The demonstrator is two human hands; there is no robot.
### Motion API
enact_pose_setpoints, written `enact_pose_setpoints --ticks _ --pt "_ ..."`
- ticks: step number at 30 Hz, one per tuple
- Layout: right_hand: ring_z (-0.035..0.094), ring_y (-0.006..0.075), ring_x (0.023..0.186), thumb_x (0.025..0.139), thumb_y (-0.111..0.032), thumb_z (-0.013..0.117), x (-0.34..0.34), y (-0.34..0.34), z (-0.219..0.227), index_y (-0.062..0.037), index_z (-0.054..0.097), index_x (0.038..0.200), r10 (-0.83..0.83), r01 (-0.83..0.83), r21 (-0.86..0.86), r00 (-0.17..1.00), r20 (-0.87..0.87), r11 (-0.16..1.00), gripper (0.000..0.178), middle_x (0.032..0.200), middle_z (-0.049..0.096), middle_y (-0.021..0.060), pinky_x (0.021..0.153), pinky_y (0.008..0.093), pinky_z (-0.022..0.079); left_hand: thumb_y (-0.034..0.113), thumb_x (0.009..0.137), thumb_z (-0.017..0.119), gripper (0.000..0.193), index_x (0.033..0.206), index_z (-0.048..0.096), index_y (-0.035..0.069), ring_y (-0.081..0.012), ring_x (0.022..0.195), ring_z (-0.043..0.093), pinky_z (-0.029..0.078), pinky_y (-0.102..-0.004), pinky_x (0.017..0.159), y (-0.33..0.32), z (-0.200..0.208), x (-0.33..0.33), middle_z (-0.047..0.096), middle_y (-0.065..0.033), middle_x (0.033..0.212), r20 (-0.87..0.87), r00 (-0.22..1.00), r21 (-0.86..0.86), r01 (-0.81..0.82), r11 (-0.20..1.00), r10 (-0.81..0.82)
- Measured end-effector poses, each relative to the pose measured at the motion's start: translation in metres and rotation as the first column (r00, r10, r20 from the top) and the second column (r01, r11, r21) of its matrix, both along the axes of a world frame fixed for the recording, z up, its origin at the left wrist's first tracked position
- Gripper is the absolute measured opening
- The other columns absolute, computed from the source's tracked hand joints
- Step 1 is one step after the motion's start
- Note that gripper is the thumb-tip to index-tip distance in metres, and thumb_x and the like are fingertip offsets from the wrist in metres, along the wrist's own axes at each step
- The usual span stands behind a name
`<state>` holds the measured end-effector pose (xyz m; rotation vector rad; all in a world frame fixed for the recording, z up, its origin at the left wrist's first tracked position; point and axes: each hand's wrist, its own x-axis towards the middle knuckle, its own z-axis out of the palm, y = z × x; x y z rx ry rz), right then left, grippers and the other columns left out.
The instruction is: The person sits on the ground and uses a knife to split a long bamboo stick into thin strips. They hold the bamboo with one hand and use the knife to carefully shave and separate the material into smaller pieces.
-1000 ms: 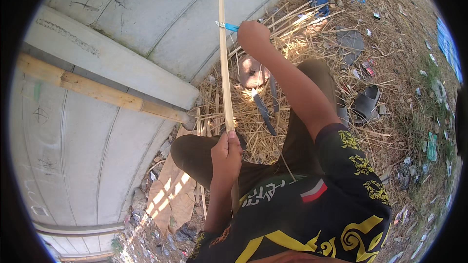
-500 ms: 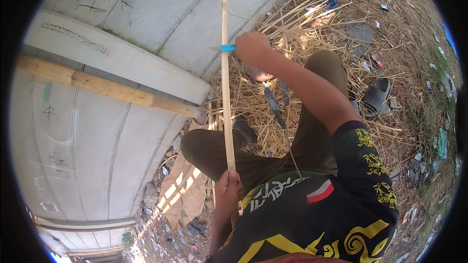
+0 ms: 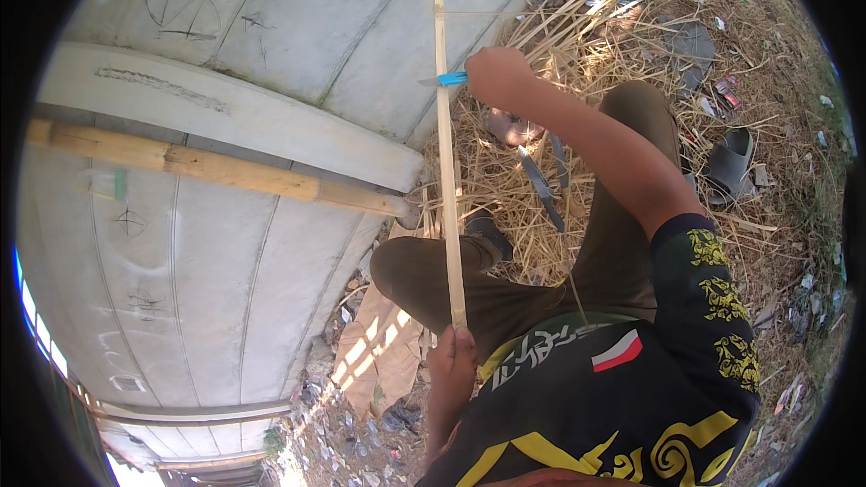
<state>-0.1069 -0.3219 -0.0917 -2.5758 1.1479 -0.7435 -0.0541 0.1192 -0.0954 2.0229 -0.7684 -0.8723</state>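
A long, pale bamboo strip stretches away from me, crossing over my bent leg. My left hand is closed around its near end, thumb on top. Toward the far end, my right hand grips a blue-handled utility knife, its blade lying across the strip. A thin fibre sticks out to the right from the strip beyond the knife. Most of the knife's handle is hidden inside my right fist.
Bamboo shavings cover the ground around my legs. A dark-bladed knife lies there among them, and a grey sandal rests to the right. A concrete panel wall with a bamboo pole stands at left.
The whole scene has shifted slightly rightward in view. The fibre near the strip's far end, curved before, now runs nearly straight to the right. Both hands keep their holds.
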Motion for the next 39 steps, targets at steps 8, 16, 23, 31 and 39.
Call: enact_pose_setpoints --ticks 8,16,23,31,39 --pt "0.074 0.0290 0.077 0.085 -0.013 0.063 -0.002 -0.014 -0.003 -0.0078 0.074 0.083 -0.057 0.059 -0.040 0.997 0.052 0.997 0.012 0.079 0.073 0.0104 0.062 0.0398 0.058 0.029 0.106 0.048 0.033 0.088 0.057 0.002 -0.0129 0.053 0.058 0.044 -0.0300 0.052 0.013 0.012 -0.006 0.058 -0.0064 0.060 0.277 0.958 0.119 0.036 0.992 -0.068" --pt "0.073 0.0352 0.080 0.088 -0.019 0.062 -0.048 -0.087 -0.001 -0.0041 0.076 0.092 -0.506 0.401 0.360 0.819 0.270 0.842 0.021 0.088 0.074 0.0157 0.067 0.0441 0.058 0.042 0.106 0.045 0.041 0.096 0.062 0.007 -0.0225 0.063 0.066 0.049 -0.0394 0.060 0.072 -0.006 -0.004 0.064 -0.0117 0.067 0.413 0.886 0.315 0.081 0.946 -0.213" --pt "0.073 0.0387 0.080 0.087 -0.023 0.061 -0.017 -0.005 0.009 -0.0026 0.075 0.092 -0.099 0.077 0.182 0.988 0.116 0.980 0.025 0.085 0.073 0.0183 0.071 0.0472 0.058 0.037 0.108 0.047 0.039 0.085 0.056 0.006 -0.0084 0.056 0.046 0.037 -0.0265 0.053 0.040 -0.017 0.004 0.051 0.0008 0.063 -0.077 0.996 0.029 0.053 0.998 -0.050" --pt "0.070 0.0343 0.068 0.087 -0.031 0.063 -0.002 -0.015 -0.013 0.0000 0.071 0.078 -0.349 0.111 0.479 0.826 0.443 0.871 0.034 0.070 0.068 0.0163 0.066 0.0443 0.057 0.035 0.108 0.045 0.039 0.084 0.054 0.006 -0.0057 0.056 0.044 0.037 -0.0239 0.053 0.012 -0.018 0.000 0.049 0.0033 0.063 -0.109 0.987 0.014 0.119 0.993 -0.116" --pt "0.070 0.0343 0.066 0.087 -0.025 0.060 -0.012 -0.011 0.003 -0.0055 0.072 0.077 -0.182 0.146 0.128 0.923 0.338 0.981 0.025 0.070 0.069 0.0148 0.065 0.0450 0.057 0.034 0.109 0.044 0.039 0.083 0.053 0.006 -0.0069 0.055 0.047 0.039 -0.0245 0.053 0.012 -0.022 0.005 0.052 -0.0003 0.061 -0.101 0.994 0.025 0.051 0.998 -0.048"
